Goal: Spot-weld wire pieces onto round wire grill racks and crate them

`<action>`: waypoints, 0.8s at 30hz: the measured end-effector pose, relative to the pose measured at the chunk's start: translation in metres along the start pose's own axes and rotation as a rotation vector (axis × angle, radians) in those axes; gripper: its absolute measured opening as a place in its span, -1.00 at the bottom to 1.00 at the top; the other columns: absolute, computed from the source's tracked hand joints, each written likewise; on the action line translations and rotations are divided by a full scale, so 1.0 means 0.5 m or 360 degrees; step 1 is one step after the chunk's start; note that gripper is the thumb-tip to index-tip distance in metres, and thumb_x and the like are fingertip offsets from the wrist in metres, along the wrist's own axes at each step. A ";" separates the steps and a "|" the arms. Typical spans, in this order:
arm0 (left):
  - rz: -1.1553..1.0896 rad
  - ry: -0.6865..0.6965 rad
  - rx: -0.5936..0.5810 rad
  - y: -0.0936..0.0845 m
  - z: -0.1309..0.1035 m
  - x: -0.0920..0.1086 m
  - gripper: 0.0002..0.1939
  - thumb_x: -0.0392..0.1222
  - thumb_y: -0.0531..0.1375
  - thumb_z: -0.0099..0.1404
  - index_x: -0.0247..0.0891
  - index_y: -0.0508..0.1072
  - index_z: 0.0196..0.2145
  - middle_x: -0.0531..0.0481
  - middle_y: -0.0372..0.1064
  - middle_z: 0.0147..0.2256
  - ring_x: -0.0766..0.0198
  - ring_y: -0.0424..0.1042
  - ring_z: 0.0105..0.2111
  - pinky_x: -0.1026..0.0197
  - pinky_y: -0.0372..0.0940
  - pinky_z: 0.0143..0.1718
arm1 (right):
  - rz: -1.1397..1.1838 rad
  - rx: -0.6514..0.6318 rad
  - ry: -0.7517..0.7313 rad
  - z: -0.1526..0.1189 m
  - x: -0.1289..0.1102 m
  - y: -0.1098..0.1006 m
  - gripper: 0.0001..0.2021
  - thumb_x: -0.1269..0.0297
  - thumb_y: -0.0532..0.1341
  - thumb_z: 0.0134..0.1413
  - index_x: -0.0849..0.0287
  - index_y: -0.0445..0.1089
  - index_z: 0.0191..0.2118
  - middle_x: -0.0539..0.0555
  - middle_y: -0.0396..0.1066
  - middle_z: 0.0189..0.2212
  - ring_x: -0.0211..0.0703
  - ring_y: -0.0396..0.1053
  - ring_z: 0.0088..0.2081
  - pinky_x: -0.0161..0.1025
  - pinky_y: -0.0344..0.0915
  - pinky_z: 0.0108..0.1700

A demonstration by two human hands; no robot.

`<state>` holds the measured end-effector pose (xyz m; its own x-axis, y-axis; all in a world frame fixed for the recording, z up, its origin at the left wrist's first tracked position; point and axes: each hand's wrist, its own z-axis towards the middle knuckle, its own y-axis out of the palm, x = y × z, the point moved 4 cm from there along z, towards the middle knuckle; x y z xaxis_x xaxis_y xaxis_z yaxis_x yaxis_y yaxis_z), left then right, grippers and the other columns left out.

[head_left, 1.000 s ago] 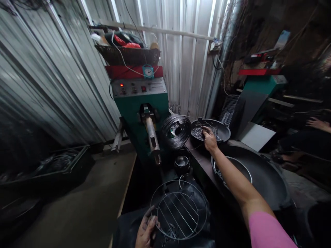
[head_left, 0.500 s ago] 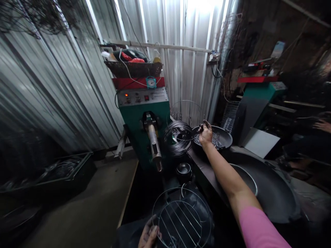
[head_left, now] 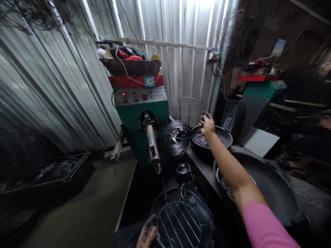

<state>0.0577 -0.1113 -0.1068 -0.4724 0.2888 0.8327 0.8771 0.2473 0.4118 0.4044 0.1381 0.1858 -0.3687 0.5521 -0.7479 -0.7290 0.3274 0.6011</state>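
Observation:
At the bottom, my left hand [head_left: 148, 234] pinches the edge of a round wire rack [head_left: 179, 220], which has an outer ring, an inner ring and several parallel bars. My right hand [head_left: 207, 124] is stretched out above a dark pan [head_left: 225, 137] of small metal pieces, its fingers curled together; a thin wire ring [head_left: 188, 98] stands just left of it and appears to be held at its edge. Behind that ring lies a coil of dark wire [head_left: 178, 146]. Left of the coil, a metal arm [head_left: 152, 141] sticks out of a green machine [head_left: 131, 127].
A large black pan [head_left: 274, 186] lies under my right forearm. Small round dishes [head_left: 183, 169] are stacked below the coil. At the left is a bin [head_left: 77, 168] of metal pieces. A second green machine [head_left: 258, 100] and part of another person are at the right.
My right hand has moved slightly right and up, and the thin ring has shifted a little. My left hand and the rack have barely moved. The view has shifted slightly.

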 end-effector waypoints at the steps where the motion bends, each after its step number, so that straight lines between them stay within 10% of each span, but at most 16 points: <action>1: 0.0007 0.0007 -0.0014 0.003 -0.001 0.000 -0.23 0.09 0.40 -0.22 -0.18 0.38 -0.03 0.08 0.20 -0.58 0.41 0.22 -0.61 0.43 -0.08 -0.71 | 0.0037 0.0048 0.0036 -0.006 0.018 0.001 -0.95 0.40 0.10 0.09 0.12 0.25 -0.31 -0.18 0.13 -0.61 -0.49 0.00 -0.71 -0.54 -0.07 -0.70; 10: -0.0056 0.0049 0.0004 0.003 -0.030 0.010 -0.31 0.01 0.39 -0.17 -0.20 0.39 -0.05 0.08 0.23 -0.56 0.42 0.23 -0.58 0.42 0.03 -0.65 | 0.0097 0.0114 0.0426 -0.078 0.100 -0.056 -0.94 0.42 0.11 0.09 0.12 0.24 -0.33 -0.18 0.11 -0.64 -0.48 -0.04 -0.73 -0.55 -0.11 -0.70; 16: -0.0186 -0.0092 -0.0055 0.044 -0.055 0.065 -0.44 0.12 0.26 0.02 -0.30 0.41 -0.10 -0.04 0.34 -0.42 0.33 0.30 -0.45 0.34 0.16 -0.52 | -0.0437 -0.0468 0.1120 -0.290 0.118 -0.210 -0.83 0.39 0.23 -0.05 0.15 0.29 -0.27 -0.12 0.22 -0.59 -0.47 0.00 -0.72 -0.54 -0.18 -0.73; 20: -0.0412 -0.0139 -0.0280 0.092 -0.071 0.091 -0.33 0.29 0.03 0.15 -0.41 0.40 -0.10 -0.12 0.34 -0.43 0.32 0.29 -0.51 0.31 0.14 -0.56 | -0.0779 -0.0548 0.1600 -0.447 0.158 -0.261 -0.86 0.44 0.17 -0.02 0.18 0.30 -0.27 -0.11 0.23 -0.63 -0.46 0.04 -0.74 -0.55 -0.18 -0.75; 24: -0.0442 -0.0144 -0.0363 0.112 -0.090 0.091 -0.35 0.28 0.00 0.18 -0.42 0.39 -0.14 -0.12 0.33 -0.46 0.30 0.30 -0.53 0.33 0.07 -0.63 | -0.1198 -0.0522 0.1633 -0.493 0.190 -0.278 -0.84 0.49 0.10 0.04 0.21 0.31 -0.24 -0.12 0.22 -0.69 -0.43 0.05 -0.77 -0.54 -0.23 -0.79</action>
<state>0.0892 -0.1258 -0.0295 -0.6919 0.3227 0.6458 0.7064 0.1179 0.6979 0.3285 -0.0440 -0.0380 0.0251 -0.5605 -0.8278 -0.9990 0.0168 -0.0417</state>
